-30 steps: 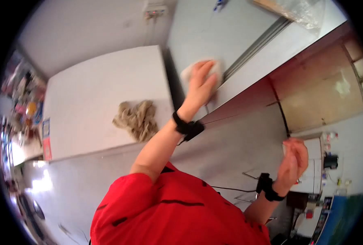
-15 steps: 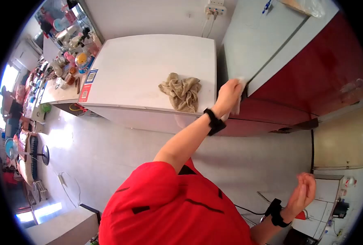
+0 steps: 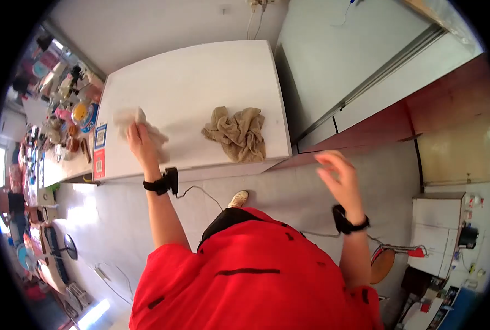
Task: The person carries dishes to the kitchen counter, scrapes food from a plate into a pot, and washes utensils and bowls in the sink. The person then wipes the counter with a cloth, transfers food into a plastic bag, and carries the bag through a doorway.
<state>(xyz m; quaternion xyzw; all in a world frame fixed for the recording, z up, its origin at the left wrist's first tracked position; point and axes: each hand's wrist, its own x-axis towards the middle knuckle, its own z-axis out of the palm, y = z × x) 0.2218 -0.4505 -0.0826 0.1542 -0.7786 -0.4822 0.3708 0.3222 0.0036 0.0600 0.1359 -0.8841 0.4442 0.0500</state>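
1. The left hand [image 3: 139,142] clasps a pale cloth [image 3: 157,138] over the white top's [image 3: 190,82] left end.
2. Looks light, limp, unbreakable to me; I'd bunch its middle.
3. Right hand [image 3: 337,177]: empty, fingers loosely parted.

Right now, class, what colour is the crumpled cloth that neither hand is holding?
The crumpled cloth is brownish beige, seen best in the head view.
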